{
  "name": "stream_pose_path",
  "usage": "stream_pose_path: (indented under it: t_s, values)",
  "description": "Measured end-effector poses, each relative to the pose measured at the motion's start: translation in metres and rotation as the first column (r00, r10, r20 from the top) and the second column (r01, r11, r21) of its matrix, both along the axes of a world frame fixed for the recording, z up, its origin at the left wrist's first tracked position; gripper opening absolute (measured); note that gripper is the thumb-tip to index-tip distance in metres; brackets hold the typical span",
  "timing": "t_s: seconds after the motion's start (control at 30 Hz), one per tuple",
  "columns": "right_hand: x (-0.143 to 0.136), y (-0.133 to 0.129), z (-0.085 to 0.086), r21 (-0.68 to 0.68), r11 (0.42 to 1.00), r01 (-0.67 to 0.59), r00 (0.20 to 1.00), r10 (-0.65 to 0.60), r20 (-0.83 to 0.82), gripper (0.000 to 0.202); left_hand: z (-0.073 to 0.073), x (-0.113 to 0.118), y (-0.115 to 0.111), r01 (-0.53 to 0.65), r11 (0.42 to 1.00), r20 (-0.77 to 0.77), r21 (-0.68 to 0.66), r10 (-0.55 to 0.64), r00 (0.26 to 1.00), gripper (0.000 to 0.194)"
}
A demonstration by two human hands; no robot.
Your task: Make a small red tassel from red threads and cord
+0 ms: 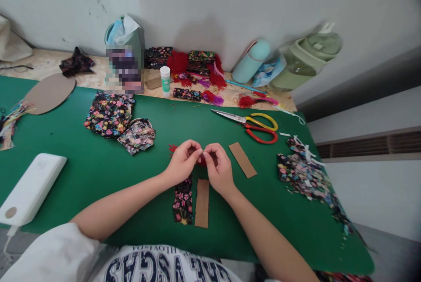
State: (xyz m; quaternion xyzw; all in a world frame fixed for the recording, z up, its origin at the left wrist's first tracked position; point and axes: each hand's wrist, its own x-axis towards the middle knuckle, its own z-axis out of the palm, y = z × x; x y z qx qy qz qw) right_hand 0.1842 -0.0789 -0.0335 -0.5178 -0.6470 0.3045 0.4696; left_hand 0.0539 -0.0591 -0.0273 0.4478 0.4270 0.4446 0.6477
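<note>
My left hand [186, 159] and my right hand [217, 165] meet over the middle of the green mat, fingertips pinched close together. Red thread [201, 160] shows between and below them, and loose red strands [172, 149] stick out left of my left hand. The exact point of the pinch is too small to make out. Just below my left hand lies a black floral fabric strip [183, 203]. Beside it, nearer my right hand, is a cardboard strip [201, 203]. Another cardboard piece [242, 159] lies tilted to the right of my right hand.
Scissors [251, 125] with red and yellow handles lie beyond my right hand. Floral fabric pieces [110, 113] are at the left, fabric scraps [305, 172] at the right. A glue stick [165, 82] stands at the back. A white power bank [33, 190] sits at the front left.
</note>
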Motion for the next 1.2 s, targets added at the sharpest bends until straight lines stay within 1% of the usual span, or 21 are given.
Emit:
stream_pose_path:
  t_s: [0.27,0.4,0.5,0.57,0.67,0.8,0.87,0.97,1.13,1.2]
  values:
    - [0.0002,0.0016,0.0024,0.062,0.998,-0.015,0.998,0.012,0.054,0.01,-0.0031,0.0024,-0.0015,-0.016,0.999,0.059,-0.039,0.018,0.998,0.031]
    - [0.001,0.0021,0.0028,0.111,0.993,-0.026,0.994,0.014,0.111,0.01,-0.0026,0.0015,-0.0007,-0.007,0.999,0.059,-0.046,0.01,0.998,0.029]
    - [0.0008,0.0018,0.0029,0.119,0.993,-0.011,0.993,-0.002,0.116,0.01,-0.0011,0.0004,0.0002,0.001,1.0,0.029,-0.022,0.0,1.0,0.026]
    - [0.0004,0.0011,0.0025,0.087,0.996,0.012,0.996,-0.02,0.088,0.01,-0.0001,-0.0004,0.0008,0.013,1.0,0.007,0.0,-0.013,1.0,0.023]
    - [-0.0001,0.0,0.0014,-0.008,0.999,0.041,0.999,-0.041,0.012,0.009,0.0007,-0.0016,0.0015,0.03,0.999,-0.019,0.025,-0.03,0.999,0.02]
    - [-0.0001,-0.0001,0.0011,-0.127,0.991,0.043,0.996,-0.053,-0.077,0.011,0.0004,-0.0028,0.0024,0.033,0.999,-0.04,0.043,-0.031,0.999,0.019]
    - [0.0004,0.0008,0.0019,-0.162,0.986,0.041,0.994,-0.057,-0.095,0.011,-0.0007,-0.0029,0.0027,0.029,0.999,-0.036,0.034,-0.028,0.999,0.019]
    - [0.0019,0.0024,0.0031,-0.164,0.986,0.034,0.996,-0.048,-0.081,0.011,-0.0031,-0.0026,0.0032,0.031,0.999,-0.008,0.01,-0.031,0.999,0.02]
    - [0.0042,0.0035,0.002,-0.144,0.989,0.031,0.995,-0.044,-0.09,0.012,-0.0051,-0.0026,0.0041,0.013,0.998,0.159,-0.054,-0.005,0.987,0.029]
    - [0.0046,0.0035,0.0011,-0.141,0.99,0.026,0.995,-0.04,-0.091,0.012,-0.005,-0.0028,0.0045,0.006,0.998,0.176,-0.064,0.006,0.984,0.03]
